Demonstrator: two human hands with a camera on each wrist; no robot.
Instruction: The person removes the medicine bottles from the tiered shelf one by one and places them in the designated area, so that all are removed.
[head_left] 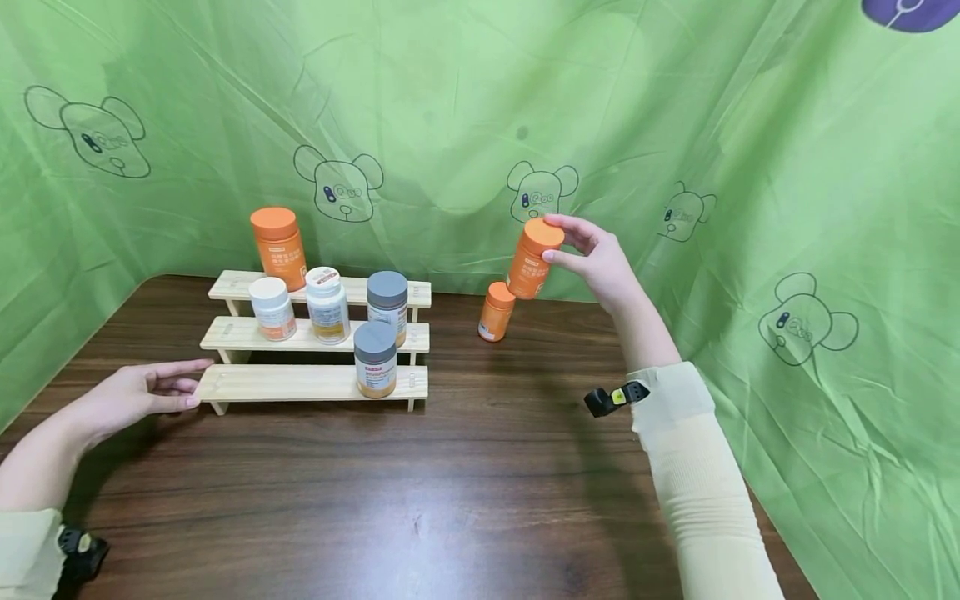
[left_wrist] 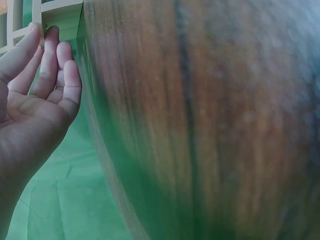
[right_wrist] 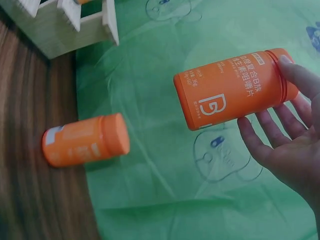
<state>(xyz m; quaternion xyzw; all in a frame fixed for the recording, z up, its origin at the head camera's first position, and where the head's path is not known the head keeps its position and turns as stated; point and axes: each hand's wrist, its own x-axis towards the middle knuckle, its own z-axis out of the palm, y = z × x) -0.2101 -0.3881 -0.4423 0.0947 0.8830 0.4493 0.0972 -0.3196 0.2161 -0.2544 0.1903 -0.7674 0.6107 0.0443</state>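
My right hand (head_left: 592,258) holds an orange pill bottle (head_left: 529,262) by its lid end, raised and slightly tilted. White lettering shows on this bottle (right_wrist: 232,90) in the right wrist view. Below it, a smaller orange bottle (head_left: 496,315) stands upright on the table. At the left end of a three-step wooden rack (head_left: 277,383), my left hand (head_left: 138,400) pinches the lowest step between thumb and fingers. The top step bears a large orange bottle (head_left: 281,254). On the middle one are two white bottles, one plain-lidded (head_left: 272,310), and a grey-lidded jar (head_left: 387,296). Another grey-lidded jar (head_left: 376,362) stands on the lowest step's right.
The dark wooden table (head_left: 420,500) reaches back to a green cloth (head_left: 450,100) with printed bear heads, which hangs behind and along both sides. A black wrist camera (head_left: 611,400) sits at the right cuff, and another (head_left: 82,550) at the left.
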